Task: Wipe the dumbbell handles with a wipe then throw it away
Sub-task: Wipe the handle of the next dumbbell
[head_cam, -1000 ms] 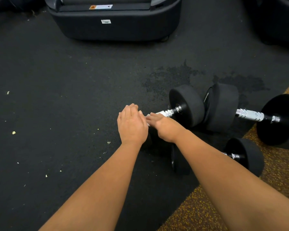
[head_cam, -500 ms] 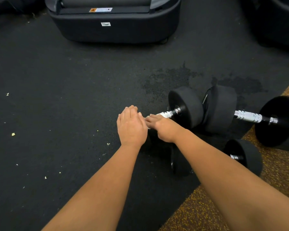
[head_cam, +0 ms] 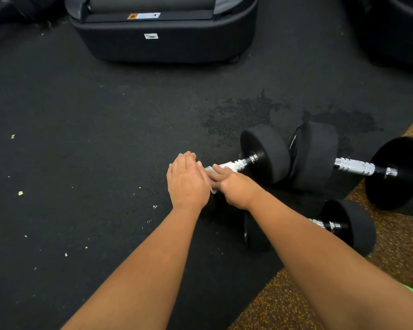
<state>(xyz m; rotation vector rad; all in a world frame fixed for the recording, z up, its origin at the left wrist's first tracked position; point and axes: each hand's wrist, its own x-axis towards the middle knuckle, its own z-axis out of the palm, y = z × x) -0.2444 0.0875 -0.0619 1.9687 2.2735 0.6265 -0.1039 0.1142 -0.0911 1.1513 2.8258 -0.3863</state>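
Three black dumbbells with chrome handles lie on the dark gym floor. My right hand (head_cam: 234, 184) grips a white wipe (head_cam: 225, 166) wrapped round the handle of the nearest-centre dumbbell (head_cam: 265, 153). My left hand (head_cam: 187, 182) lies flat with straight fingers over that dumbbell's left end, which it hides. A second dumbbell (head_cam: 354, 166) lies to the right with its handle bare. A third dumbbell (head_cam: 348, 225) lies nearer me, its handle partly under my right forearm.
A large black machine base (head_cam: 163, 41) stands at the back. Another dark object (head_cam: 401, 32) fills the top right corner. A brown speckled mat (head_cam: 391, 253) covers the right side. Dark wet patches (head_cam: 239, 115) mark the floor behind the dumbbells. Small pale crumbs lie at left.
My right hand has slid slightly along the handle with the wipe. My left hand stays over the dumbbell's end.
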